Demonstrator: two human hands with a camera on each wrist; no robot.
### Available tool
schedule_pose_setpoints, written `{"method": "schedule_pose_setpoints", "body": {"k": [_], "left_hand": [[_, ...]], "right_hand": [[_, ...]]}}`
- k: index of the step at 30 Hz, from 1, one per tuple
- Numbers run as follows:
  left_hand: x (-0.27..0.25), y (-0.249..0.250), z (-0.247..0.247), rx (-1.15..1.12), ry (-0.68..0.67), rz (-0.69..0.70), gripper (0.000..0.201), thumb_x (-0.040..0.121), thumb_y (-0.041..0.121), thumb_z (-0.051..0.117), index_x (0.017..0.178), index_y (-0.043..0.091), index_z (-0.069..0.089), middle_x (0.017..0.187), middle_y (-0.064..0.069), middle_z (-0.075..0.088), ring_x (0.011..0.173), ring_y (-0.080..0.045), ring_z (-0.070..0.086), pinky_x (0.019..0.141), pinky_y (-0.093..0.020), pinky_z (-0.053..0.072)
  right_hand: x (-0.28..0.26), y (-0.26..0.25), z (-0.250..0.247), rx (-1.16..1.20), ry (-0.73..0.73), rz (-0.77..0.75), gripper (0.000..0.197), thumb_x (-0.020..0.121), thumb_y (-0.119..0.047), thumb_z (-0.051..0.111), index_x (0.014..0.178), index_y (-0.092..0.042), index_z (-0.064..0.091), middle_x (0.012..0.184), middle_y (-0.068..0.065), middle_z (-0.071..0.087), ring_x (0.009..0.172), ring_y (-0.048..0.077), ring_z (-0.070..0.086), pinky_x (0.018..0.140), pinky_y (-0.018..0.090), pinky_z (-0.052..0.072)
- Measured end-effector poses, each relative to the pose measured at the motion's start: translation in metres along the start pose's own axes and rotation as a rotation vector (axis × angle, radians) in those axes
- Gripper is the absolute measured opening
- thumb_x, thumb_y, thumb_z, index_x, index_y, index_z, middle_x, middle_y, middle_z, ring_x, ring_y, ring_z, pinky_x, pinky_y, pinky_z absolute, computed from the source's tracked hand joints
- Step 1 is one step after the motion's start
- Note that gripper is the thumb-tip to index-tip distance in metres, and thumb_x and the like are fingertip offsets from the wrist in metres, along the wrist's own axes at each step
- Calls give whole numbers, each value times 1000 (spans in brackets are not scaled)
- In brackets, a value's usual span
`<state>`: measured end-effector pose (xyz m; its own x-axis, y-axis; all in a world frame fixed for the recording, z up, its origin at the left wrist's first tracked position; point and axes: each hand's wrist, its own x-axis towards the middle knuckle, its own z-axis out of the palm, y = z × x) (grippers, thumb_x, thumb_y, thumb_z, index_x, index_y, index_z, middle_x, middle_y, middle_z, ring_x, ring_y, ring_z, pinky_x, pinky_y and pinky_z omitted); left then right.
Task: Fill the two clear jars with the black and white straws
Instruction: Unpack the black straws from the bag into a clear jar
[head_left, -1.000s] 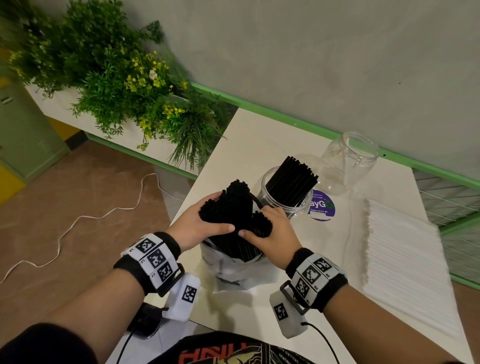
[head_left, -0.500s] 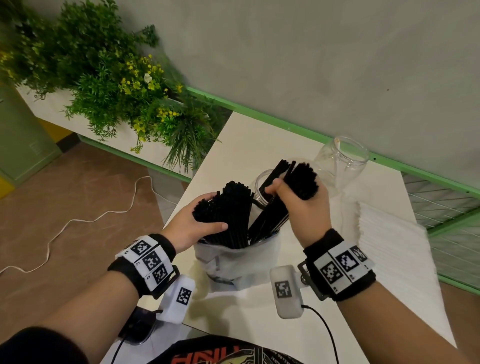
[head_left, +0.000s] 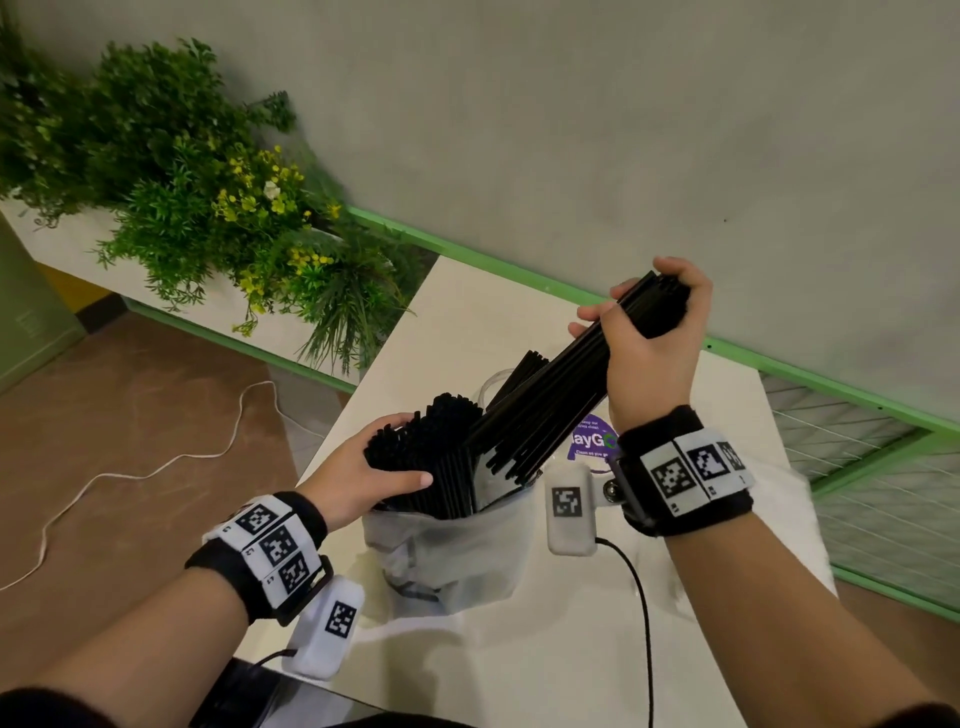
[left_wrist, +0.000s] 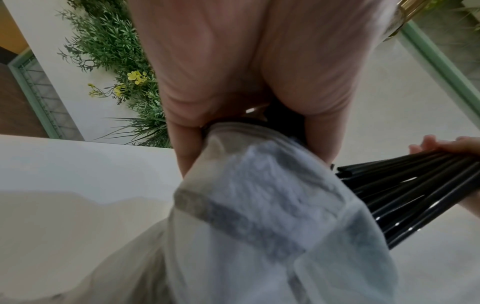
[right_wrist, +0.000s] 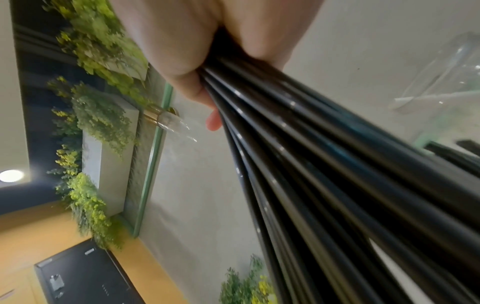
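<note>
Straws: black bunch lifted, headed for jar

Black straws (head_left: 566, 384) gripped in a bunch by right hand (head_left: 649, 343), raised slanted, lower ends just over the bag (head_left: 447, 545). Left hand (head_left: 363, 473) curled around the remaining straws standing in the bag, steadying it. Step: moving black straws to jar (head_left: 493, 382), which sits behind the bag, mostly hidden, some straws already in. Next: swing bunch over the jar mouth, upright, lower in; likely tight against straws inside. Second jar (right_wrist: 441, 78) empty, farther back. Purple sticker (head_left: 592, 441) on surface (head_left: 519, 649). Plants (head_left: 218, 208) left.
</note>
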<state>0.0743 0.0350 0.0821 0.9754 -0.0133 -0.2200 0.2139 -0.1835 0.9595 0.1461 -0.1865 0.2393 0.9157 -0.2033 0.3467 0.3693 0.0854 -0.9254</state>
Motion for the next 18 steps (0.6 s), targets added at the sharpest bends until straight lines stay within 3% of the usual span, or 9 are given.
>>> {"method": "schedule_pose_setpoints", "body": {"k": [5, 12, 18], "left_hand": [[3, -1, -2, -35, -5, -10, 87, 32, 72, 82, 112, 56, 53, 129, 13, 56, 122, -10, 51, 110, -42, 37], [3, 2, -3, -30, -8, -1, 88, 28, 74, 81, 109, 56, 53, 127, 14, 57, 120, -9, 52, 110, -40, 37], [0, 6, -4, -6, -22, -17, 83, 33, 66, 84, 109, 57, 52, 128, 12, 57, 121, -10, 52, 110, -39, 37]], "right_hand": [[25, -16, -11, 29, 88, -102, 46, 83, 15, 49, 111, -22, 43, 90, 8, 52, 70, 24, 62, 72, 44, 58], [41, 5, -15, 17, 201, -133, 46, 83, 12, 46, 114, -22, 42, 93, 10, 51, 74, 26, 63, 76, 56, 56], [14, 56, -3, -190, 141, -110, 48, 85, 5, 54, 112, -33, 44, 94, 3, 56, 80, 24, 66, 82, 47, 55]]}}
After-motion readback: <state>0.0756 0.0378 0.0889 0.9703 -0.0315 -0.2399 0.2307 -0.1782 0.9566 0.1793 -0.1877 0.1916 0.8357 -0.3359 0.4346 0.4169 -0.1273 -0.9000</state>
